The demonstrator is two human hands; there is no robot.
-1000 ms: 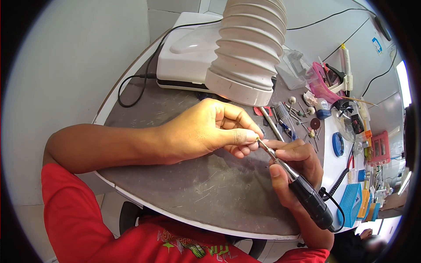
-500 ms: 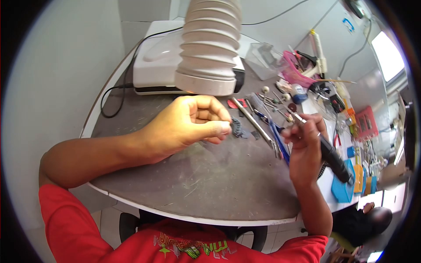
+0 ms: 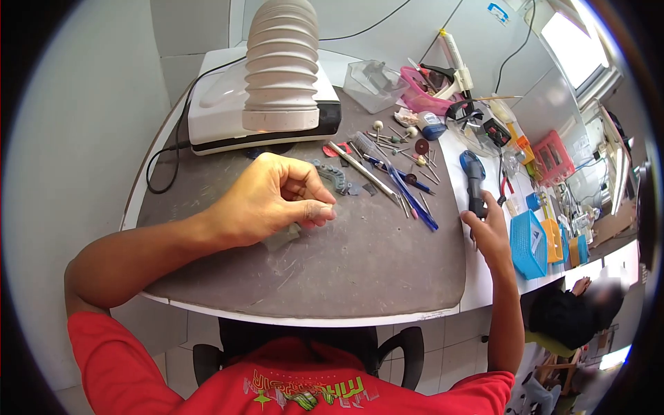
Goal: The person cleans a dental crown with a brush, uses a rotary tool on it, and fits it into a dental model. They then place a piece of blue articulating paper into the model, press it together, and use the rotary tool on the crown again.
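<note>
My left hand is raised over the left part of the grey mat, thumb and fingertips pinched together; anything between them is too small to make out. Behind its fingertips a grey-blue, arch-shaped piece lies on the mat. At the right, my right hand has its thumb and fingers round the lower end of a dark tool with a blue rounded top, over the white tabletop. Its fingers partly hide that end.
A ribbed white hose hangs over a white machine. Rotary bits, a long metal tool and blue tweezers lie mid-right. Beyond are a pink basket and a blue basket. Another person sits lower right.
The view has shifted, so table objects appear further left. My right hand has moved from beside the tweezers to the white tabletop, and the black handpiece no longer slants across it. My left hand stays pinched.
</note>
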